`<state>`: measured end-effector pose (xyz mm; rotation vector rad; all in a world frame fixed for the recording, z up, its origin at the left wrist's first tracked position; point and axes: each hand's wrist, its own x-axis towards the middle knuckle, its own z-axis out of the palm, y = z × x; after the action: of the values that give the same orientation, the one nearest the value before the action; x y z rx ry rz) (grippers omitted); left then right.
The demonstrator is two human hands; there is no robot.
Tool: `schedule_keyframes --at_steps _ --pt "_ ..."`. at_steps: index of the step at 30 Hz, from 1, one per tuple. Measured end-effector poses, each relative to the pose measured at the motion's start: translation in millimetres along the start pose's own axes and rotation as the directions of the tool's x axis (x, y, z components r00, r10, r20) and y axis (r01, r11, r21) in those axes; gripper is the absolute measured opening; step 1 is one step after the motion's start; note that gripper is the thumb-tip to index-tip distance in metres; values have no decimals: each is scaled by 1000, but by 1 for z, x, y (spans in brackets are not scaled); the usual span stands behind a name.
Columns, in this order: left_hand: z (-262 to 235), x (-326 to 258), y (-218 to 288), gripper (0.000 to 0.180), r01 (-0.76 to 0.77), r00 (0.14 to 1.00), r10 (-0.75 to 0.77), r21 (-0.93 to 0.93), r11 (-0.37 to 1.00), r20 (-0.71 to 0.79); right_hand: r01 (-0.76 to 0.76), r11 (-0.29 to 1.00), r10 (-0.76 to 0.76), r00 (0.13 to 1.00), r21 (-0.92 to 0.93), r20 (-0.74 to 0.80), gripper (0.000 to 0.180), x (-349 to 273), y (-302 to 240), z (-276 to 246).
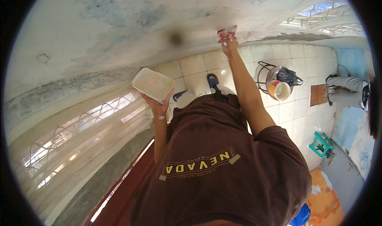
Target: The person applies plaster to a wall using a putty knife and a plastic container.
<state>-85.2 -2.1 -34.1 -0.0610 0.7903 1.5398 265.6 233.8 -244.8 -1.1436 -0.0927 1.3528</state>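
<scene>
My right arm stretches far ahead, and my right hand [230, 47] is closed on the handle of a red putty knife [227, 33]. Its wide blade lies against the patchy white wall [179, 15]; from this angle I cannot tell how firmly it presses. On the left, my left hand [157, 105] grips a shallow white rectangular tub [153, 84] from below, its fingers partly hidden behind it. Whitish, faintly pink paste coats the tub's inside. A pale smear marks my left wrist.
A stool [262, 75] to the right bears an open bucket [279, 90] and a black plastic bag [289, 77]. Farther right are another person's legs [348, 91] and a green plastic stool [320, 144]. A sheer curtain [91, 134] covers a grilled window at left. Tiles cover the floor.
</scene>
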Motion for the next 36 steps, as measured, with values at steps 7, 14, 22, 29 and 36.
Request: schedule_keyframes --at_steps 7,14,22,29,36 --pt "9 -15 -9 80 66 996 -58 110 992 -72 -190 972 166 971 137 170 19 -106 -12 80" --pt "18 -1 -21 78 128 992 -127 151 980 -21 -70 997 71 955 -14 289 32 -113 -38 23" --pt "52 7 -36 75 116 989 -127 141 983 74 -117 986 100 985 117 138 31 -46 -75 101" --pt "35 -1 -36 74 79 996 -81 98 992 19 324 935 -265 909 -147 322 21 -116 -89 52" --pt "40 -11 -34 74 97 992 -104 92 991 67 -127 991 133 983 52 -125 24 -4 3 -25"
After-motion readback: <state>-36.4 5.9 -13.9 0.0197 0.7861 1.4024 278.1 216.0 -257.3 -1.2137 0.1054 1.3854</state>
